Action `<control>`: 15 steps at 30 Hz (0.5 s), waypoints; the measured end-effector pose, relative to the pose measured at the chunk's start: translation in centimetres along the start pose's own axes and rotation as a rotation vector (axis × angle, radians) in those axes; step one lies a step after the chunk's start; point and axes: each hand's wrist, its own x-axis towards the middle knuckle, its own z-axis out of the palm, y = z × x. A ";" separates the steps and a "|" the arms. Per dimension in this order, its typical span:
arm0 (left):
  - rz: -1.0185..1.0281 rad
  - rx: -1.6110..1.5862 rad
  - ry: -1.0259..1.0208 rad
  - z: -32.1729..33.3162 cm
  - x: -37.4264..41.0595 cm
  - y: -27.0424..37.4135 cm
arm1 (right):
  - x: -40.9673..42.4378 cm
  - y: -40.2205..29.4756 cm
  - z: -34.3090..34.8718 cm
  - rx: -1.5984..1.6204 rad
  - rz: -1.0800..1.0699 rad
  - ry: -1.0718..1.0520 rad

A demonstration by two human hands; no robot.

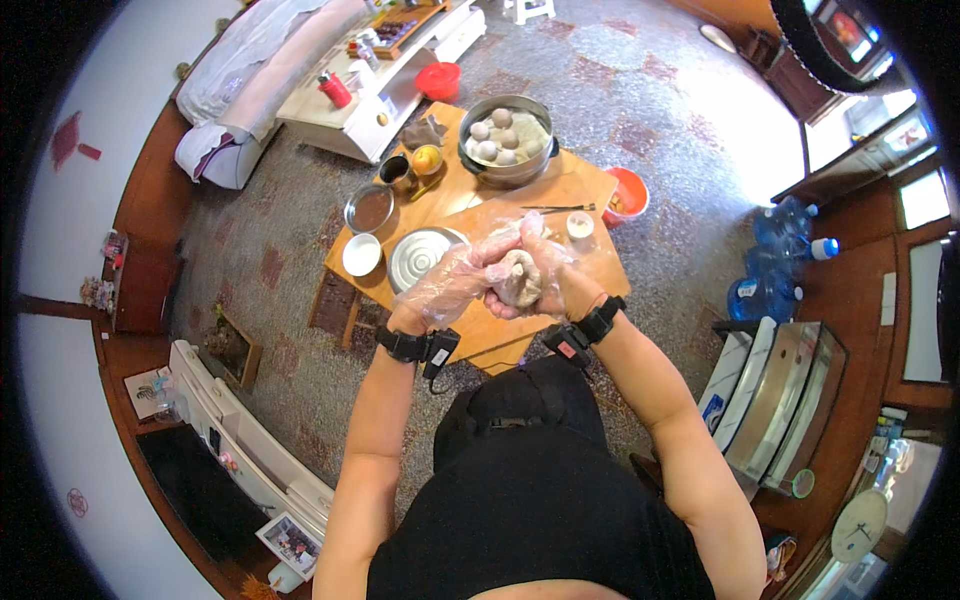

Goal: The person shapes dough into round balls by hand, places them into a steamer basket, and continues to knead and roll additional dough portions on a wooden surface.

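Note:
Both my hands wear clear plastic gloves and meet above the wooden table. A round piece of pale dough (523,283) with a gathered, pleated top lies between them. My left hand (457,283) presses thumb and fingers at its left side, while my right hand (553,276) cups it from the right. Below the hands is a wooden board (600,262), with a small white cup (580,225) and dark slim tools (559,208) on it. Beyond stands a metal steamer pot (510,176) holding several round dough balls (508,138) on a pale cloth.
Left on the table are a metal lid (421,259), a white bowl (361,255), a bowl of brown paste (372,209), a dark metal cup (396,172) and a bowl with orange-yellow contents (427,160). A red bucket (628,191) stands off the table's right edge.

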 end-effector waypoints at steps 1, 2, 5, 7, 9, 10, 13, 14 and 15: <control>-0.027 0.069 0.005 0.8 0.1 0.9 | -0.1 -0.1 0.6 -0.018 0.016 0.081; -0.053 0.139 0.011 1.7 0.0 2.1 | 0.1 0.0 0.9 -0.043 0.033 0.261; 0.044 0.519 0.325 4.4 0.4 1.0 | 0.8 1.4 0.8 0.004 -0.066 0.467; 0.376 0.955 0.559 5.1 1.0 -1.4 | 2.4 2.4 -0.9 0.131 -0.096 0.457; 0.418 0.970 0.634 5.0 1.5 -2.8 | 3.1 2.7 -0.9 0.183 -0.096 0.478; 0.447 1.019 0.660 4.7 1.7 -3.6 | 3.6 3.0 -0.8 0.192 -0.111 0.492; 0.503 1.019 0.683 4.1 1.3 -3.3 | 2.7 2.3 -2.8 0.136 -0.154 0.384; 0.442 0.935 0.695 4.0 0.7 -2.6 | 1.9 1.8 -1.4 0.153 -0.161 0.278; 0.432 0.756 0.709 4.4 0.5 -2.3 | 0.9 1.1 0.2 0.167 -0.168 0.175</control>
